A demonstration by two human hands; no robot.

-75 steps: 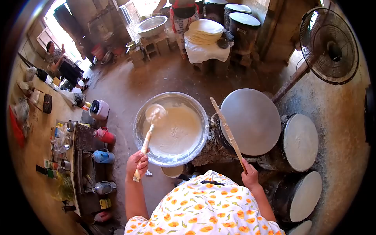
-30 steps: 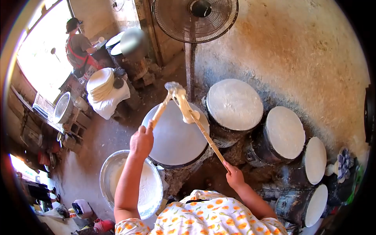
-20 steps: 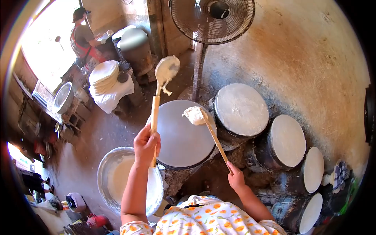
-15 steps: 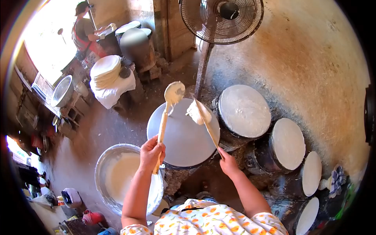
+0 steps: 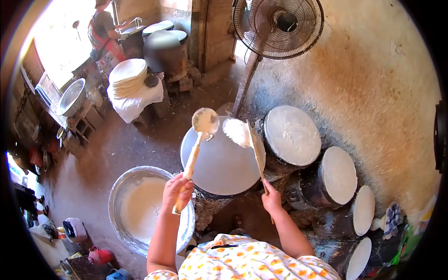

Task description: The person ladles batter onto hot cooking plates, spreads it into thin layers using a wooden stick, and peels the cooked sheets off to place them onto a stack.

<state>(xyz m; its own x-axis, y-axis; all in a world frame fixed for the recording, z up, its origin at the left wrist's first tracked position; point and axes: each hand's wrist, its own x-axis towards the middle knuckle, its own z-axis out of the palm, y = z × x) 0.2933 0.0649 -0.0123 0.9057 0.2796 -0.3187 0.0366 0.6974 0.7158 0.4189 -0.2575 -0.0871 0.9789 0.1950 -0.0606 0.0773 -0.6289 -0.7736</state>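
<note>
- Over the smooth grey griddle (image 5: 224,168), there's a ladle (image 5: 192,161) and a thin wooden stick (image 5: 255,148) side by side, with a pale lump of batter (image 5: 236,132) right by the stick's tip.
- Progress-wise, I'd call it partway. The four round tops along the wall, the nearest being this white top (image 5: 291,135), all look pale and coated, so I'd count those as done.
- The grey griddle has no white layer spread across it, so that part looks left to do. Plenty of thick batter (image 5: 143,205) in the metal basin (image 5: 112,205) too, just beside the griddle on the left.
- Left hand (image 5: 178,190): fingers wrapped snugly round the ladle's pale handle, no gap that I can see. The ladle's bowl is up past the far part of the griddle, smeared with batter.
- Right hand (image 5: 271,196): closed round the lower part of the stick, butt end poking out below the fist. Stick's tilted, tip up by the lump.
- Fair warning, from this angle I can't tell if the lump hangs off the stick or touches the griddle.
- Farther back, a stack of flat round sheets (image 5: 127,77) sits on a white cloth (image 5: 135,105), and a co-worker in a red apron (image 5: 105,42) is busy at another drum.
</note>
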